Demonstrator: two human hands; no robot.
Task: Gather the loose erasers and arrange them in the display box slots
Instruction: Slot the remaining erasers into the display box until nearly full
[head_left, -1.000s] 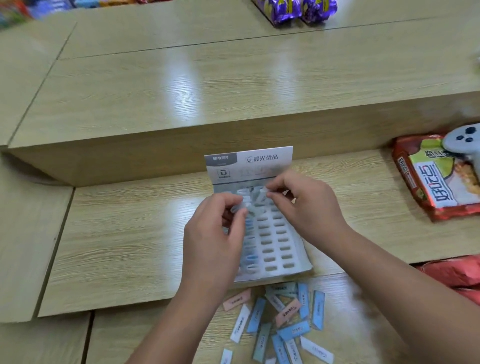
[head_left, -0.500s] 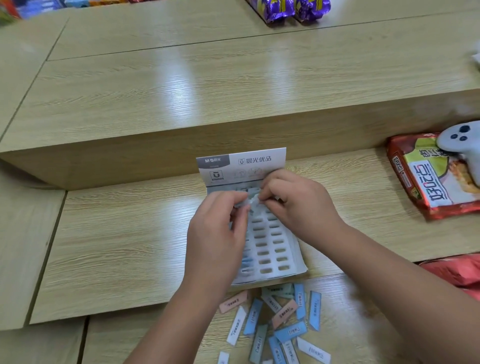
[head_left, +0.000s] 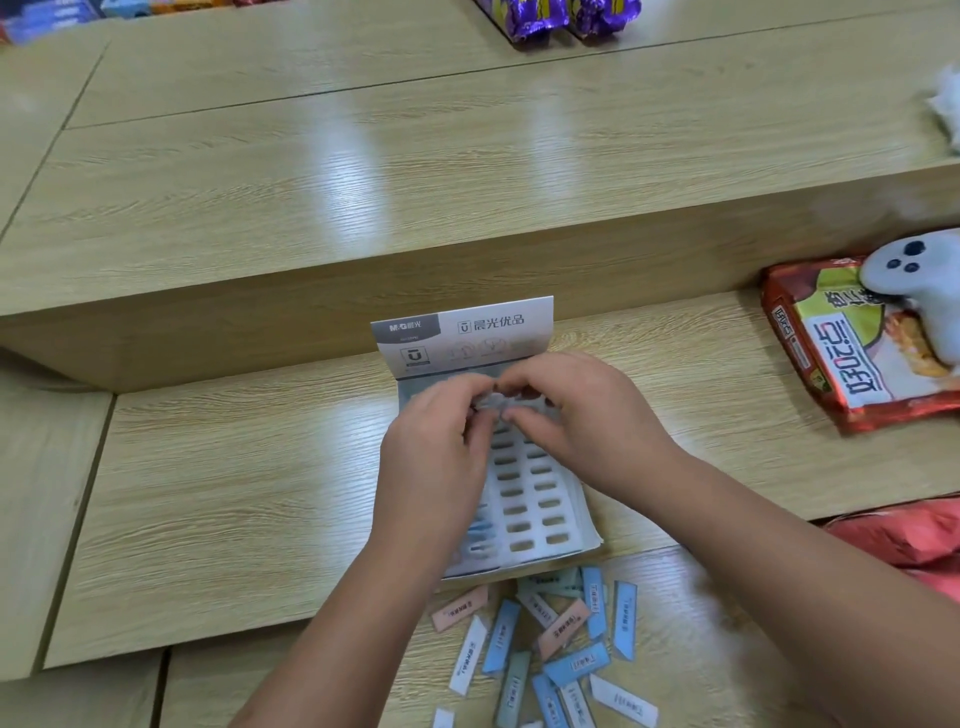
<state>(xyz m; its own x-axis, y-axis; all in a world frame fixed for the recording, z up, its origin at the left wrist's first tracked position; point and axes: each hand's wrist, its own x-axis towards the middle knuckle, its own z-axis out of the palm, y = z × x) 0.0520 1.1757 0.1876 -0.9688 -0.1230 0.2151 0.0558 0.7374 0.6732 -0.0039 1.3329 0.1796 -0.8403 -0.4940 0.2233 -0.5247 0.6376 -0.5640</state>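
A white display box (head_left: 535, 499) with rows of oval slots lies on the middle wooden step, its printed lid flap (head_left: 462, 332) standing up at the back. A few slots on its left side hold blue erasers (head_left: 480, 530). My left hand (head_left: 436, 467) and my right hand (head_left: 571, 421) meet over the box's top rows, fingertips pinched together on a small pale eraser (head_left: 496, 402). Which hand carries it is unclear. Several loose erasers (head_left: 556, 639), blue, pink, white and grey-green, lie scattered on the lower step just in front of the box.
A red snack bag (head_left: 852, 353) with a white game controller (head_left: 919, 291) on it lies at the right. More red packets (head_left: 904, 535) sit lower right. Purple packs (head_left: 561, 15) rest on the top step. A raised wooden step (head_left: 363, 291) stands right behind the box.
Both hands have moved up the box toward its lid flap, and the fingertips have closed together over the top rows.
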